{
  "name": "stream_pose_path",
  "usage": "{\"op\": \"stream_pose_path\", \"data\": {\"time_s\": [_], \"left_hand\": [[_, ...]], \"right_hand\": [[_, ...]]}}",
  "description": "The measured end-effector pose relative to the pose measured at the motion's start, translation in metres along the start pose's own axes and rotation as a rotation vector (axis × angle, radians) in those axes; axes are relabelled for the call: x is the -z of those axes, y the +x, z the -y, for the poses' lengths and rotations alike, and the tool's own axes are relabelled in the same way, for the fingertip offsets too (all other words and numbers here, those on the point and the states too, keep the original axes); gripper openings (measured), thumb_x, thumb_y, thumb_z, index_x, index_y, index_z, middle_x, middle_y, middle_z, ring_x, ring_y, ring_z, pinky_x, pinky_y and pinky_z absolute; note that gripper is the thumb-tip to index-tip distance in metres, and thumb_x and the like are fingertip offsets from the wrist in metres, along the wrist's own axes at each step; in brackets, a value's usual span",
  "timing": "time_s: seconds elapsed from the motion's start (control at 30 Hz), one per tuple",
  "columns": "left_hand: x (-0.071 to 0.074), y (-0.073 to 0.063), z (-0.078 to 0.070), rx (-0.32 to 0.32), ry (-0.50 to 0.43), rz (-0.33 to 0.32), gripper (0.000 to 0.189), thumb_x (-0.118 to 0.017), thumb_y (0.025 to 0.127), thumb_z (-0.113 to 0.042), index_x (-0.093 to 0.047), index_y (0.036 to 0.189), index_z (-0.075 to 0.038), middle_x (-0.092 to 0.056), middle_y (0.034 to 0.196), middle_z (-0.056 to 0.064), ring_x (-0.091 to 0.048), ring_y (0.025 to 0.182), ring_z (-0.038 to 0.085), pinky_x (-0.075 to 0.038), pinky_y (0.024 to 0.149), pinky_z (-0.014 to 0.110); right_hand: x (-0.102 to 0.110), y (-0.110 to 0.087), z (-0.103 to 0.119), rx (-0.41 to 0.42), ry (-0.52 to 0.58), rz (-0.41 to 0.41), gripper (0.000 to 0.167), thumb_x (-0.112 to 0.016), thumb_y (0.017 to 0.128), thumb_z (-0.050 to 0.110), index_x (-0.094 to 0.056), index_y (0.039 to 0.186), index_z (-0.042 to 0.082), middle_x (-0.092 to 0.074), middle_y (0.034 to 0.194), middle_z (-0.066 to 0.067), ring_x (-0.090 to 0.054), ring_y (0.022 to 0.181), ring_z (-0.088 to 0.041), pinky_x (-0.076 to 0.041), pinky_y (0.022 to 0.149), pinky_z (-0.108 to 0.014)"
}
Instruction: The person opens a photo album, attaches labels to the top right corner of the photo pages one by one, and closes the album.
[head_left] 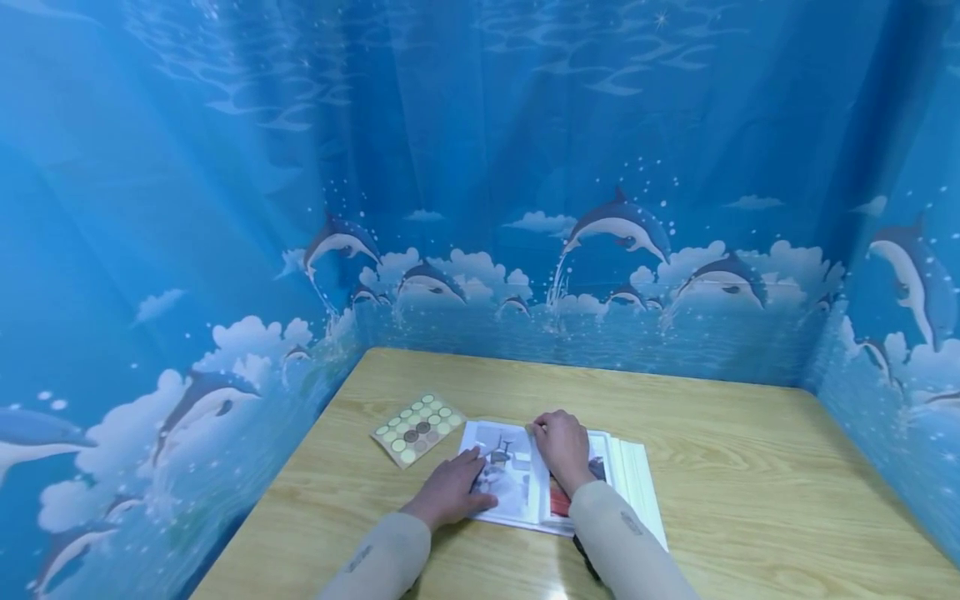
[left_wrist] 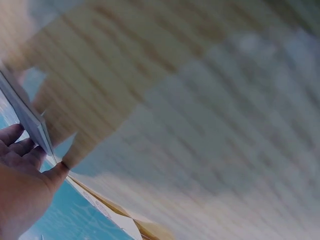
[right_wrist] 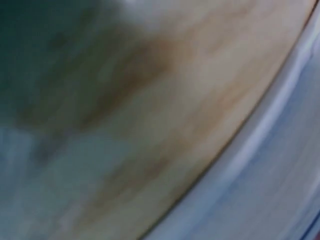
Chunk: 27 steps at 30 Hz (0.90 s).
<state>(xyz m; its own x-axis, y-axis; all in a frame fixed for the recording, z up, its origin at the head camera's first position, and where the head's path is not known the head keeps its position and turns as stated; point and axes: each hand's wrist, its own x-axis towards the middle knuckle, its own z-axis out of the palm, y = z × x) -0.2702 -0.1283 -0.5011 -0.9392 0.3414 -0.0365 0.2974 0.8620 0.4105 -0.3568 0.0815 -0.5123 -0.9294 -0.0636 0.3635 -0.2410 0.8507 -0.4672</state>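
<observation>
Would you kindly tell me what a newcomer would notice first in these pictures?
Blue dolphin curtains wall in a wooden table. At its middle both hands, left hand and right hand, rest on a stack of printed sheets. A sheet of round stickers lies just left.

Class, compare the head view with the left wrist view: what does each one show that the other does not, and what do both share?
Only the head view shows the right hand on the open booklet's top edge, the sticker sheet of round dots to its left, and the dolphin curtain round the table. Only the left wrist view shows the left hand's fingers close up against a thin page edge. Both show the left hand, the booklet and the wooden table.
</observation>
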Motion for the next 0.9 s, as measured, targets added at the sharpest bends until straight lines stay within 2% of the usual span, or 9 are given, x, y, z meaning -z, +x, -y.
{"op": "stream_pose_path", "data": {"time_s": [0.17,0.3,0.5,0.67,0.9], "left_hand": [[-0.001,0.0,0.0,-0.001,-0.001,-0.002,0.073,-0.07,0.087,-0.046,-0.05,0.142,-0.001,-0.036,0.155,0.018,-0.035,0.141,0.037,-0.027,0.116,0.055],[-0.001,0.0,0.0,-0.005,-0.003,-0.004,0.073,-0.07,0.088,-0.045,-0.05,0.142,-0.001,-0.036,0.155,0.019,-0.035,0.141,0.037,-0.026,0.116,0.055],[-0.003,0.0,0.001,0.009,-0.007,0.003,0.074,-0.07,0.087,-0.046,-0.05,0.142,-0.001,-0.035,0.156,0.017,-0.034,0.142,0.036,-0.025,0.116,0.055],[-0.004,0.001,0.003,0.007,-0.005,0.004,0.074,-0.07,0.087,-0.047,-0.05,0.143,-0.001,-0.035,0.156,0.017,-0.034,0.142,0.037,-0.025,0.116,0.055],[-0.004,0.002,0.004,0.003,0.002,0.003,0.074,-0.07,0.087,-0.047,-0.05,0.143,-0.002,-0.035,0.156,0.017,-0.034,0.142,0.036,-0.025,0.116,0.055]], "right_hand": [[-0.002,-0.001,0.001,0.022,-0.019,0.001,0.011,-0.075,0.088,0.026,-0.078,0.087,0.015,-0.069,0.085,-0.003,-0.064,0.084,-0.026,-0.051,0.076,-0.047],[-0.004,-0.004,0.003,0.028,-0.035,0.048,0.011,-0.075,0.088,0.027,-0.077,0.088,0.017,-0.069,0.092,-0.003,-0.062,0.091,-0.026,-0.049,0.082,-0.047],[-0.004,-0.01,0.005,0.114,-0.114,0.081,0.014,-0.075,0.088,0.03,-0.077,0.089,0.016,-0.068,0.101,-0.008,-0.061,0.097,-0.03,-0.046,0.091,-0.052],[0.0,-0.014,0.006,0.147,-0.121,0.116,0.023,-0.072,0.089,0.036,-0.077,0.095,0.014,-0.067,0.114,-0.013,-0.059,0.111,-0.034,-0.033,0.108,-0.062],[0.004,-0.02,0.005,0.215,-0.202,0.206,0.042,-0.061,0.095,0.048,-0.073,0.115,0.013,-0.056,0.138,-0.019,-0.044,0.134,-0.039,-0.018,0.112,-0.069]]}}
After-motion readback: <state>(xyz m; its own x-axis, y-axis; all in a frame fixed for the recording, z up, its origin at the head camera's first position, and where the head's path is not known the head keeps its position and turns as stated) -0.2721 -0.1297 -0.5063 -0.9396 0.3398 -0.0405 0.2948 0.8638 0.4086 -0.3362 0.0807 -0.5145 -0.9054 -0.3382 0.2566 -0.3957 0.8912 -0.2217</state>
